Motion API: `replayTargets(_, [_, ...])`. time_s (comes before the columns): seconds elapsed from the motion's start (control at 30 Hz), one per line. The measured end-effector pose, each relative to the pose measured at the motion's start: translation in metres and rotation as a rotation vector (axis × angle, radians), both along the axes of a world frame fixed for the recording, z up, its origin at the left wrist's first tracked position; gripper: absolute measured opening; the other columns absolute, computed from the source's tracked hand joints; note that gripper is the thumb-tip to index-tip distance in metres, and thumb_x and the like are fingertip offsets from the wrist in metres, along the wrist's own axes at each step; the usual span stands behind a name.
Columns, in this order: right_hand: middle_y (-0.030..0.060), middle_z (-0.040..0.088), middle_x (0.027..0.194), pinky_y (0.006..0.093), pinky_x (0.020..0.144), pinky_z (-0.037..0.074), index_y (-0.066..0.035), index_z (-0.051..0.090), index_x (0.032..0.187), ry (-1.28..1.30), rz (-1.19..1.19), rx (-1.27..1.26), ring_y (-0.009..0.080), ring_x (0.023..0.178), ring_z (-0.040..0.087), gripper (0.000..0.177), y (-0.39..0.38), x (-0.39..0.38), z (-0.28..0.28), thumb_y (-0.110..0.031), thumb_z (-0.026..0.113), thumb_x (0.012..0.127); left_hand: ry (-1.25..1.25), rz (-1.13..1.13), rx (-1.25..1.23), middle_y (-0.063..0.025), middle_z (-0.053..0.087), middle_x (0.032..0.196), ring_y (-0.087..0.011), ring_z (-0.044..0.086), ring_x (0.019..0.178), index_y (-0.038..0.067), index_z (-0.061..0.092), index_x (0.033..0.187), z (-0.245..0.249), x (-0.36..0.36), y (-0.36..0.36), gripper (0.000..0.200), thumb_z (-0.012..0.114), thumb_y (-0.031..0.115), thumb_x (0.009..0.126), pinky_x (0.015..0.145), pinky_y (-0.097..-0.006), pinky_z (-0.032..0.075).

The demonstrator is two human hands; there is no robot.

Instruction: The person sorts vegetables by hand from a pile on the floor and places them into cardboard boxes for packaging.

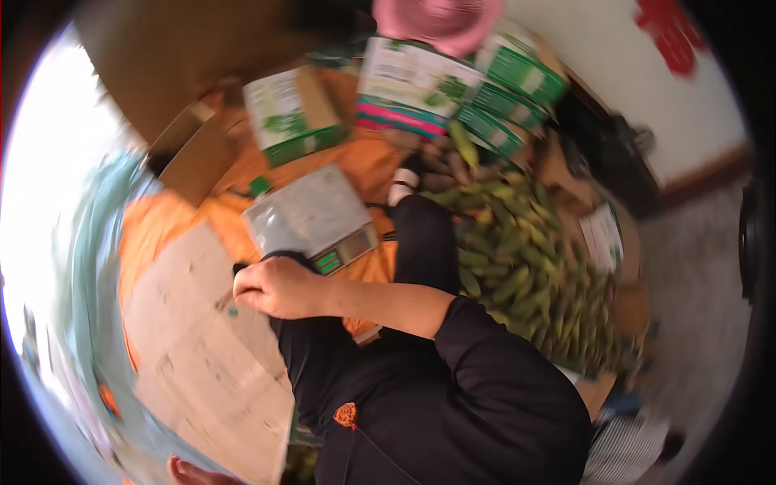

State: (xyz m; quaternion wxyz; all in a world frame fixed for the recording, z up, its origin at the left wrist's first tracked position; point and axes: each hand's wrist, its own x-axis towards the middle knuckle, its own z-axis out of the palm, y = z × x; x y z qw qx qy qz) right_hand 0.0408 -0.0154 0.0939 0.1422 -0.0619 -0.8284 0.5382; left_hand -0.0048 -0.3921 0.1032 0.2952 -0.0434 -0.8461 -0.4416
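Observation:
My right hand (279,288) reaches across my body above my knee, its fingers curled together; whatever they hold, if anything, is hidden. Just beyond it sits a flat metal scale (311,206) with a lit green display. At the bottom left edge only part of my left hand (198,473) shows, blurred, and its fingers cannot be made out well. To the right of my leg lies a large heap of green corn cobs (513,255).
Green and white cartons (420,85) stand at the back, with a pink basket (440,20) on top. An open cardboard box (194,153) is at the back left. Flattened cardboard (210,347) lies at the left on an orange sheet (153,230). Striped cloth (622,449) shows at the lower right.

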Motion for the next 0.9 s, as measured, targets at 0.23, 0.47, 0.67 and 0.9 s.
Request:
replayTargets(0.23, [0.0125,0.065,0.080,0.0349,0.065,0.048,-0.003,0.061,0.085,0.062,-0.585,0.061,0.0289,0.075,0.063,0.013,0.071,0.146,0.001,-0.016,0.060,0.084,-0.061,-1.078,-0.179,-0.0162,0.058,0.107,-0.0293,0.055,0.102,-0.003,0.057,0.103,-0.027,-0.005,0.208,0.019,0.052,-0.004,0.085,0.093,-0.0382,0.042])
replayTargets(0.47, [0.0100,0.066,0.078,0.0384,0.066,0.048,-0.006,0.065,0.086,-0.217,-1.141,0.044,0.0294,0.073,0.063,0.016,0.063,0.295,-0.032,-0.021,0.059,0.083,-0.079,-1.714,-0.168,-0.0153,0.060,0.099,-0.0300,0.057,0.096,0.000,0.059,0.098,-0.010,0.069,0.343,0.018,0.055,-0.005,0.082,0.087,-0.0385,0.044])
replayTargets(0.67, [0.0108,0.065,0.080,0.0401,0.066,0.048,-0.007,0.064,0.085,-0.521,-1.313,0.060,0.0303,0.077,0.062,0.015,0.045,0.372,-0.052,-0.021,0.058,0.084,-0.149,-1.810,-0.264,-0.0131,0.060,0.093,-0.0285,0.058,0.089,0.000,0.059,0.095,-0.054,0.085,0.385,0.014,0.054,-0.005,0.082,0.081,-0.0363,0.045])
replayTargets(0.9, [0.0082,0.061,0.093,0.0408,0.076,0.046,-0.011,0.061,0.091,-0.503,-1.687,0.815,0.0311,0.094,0.057,0.022,0.056,0.462,0.005,-0.009,0.070,0.071,-0.172,-1.614,-0.276,-0.0117,0.061,0.085,-0.0247,0.059,0.080,-0.002,0.062,0.090,-0.088,0.063,0.389,0.009,0.055,-0.003,0.084,0.075,-0.0329,0.047])
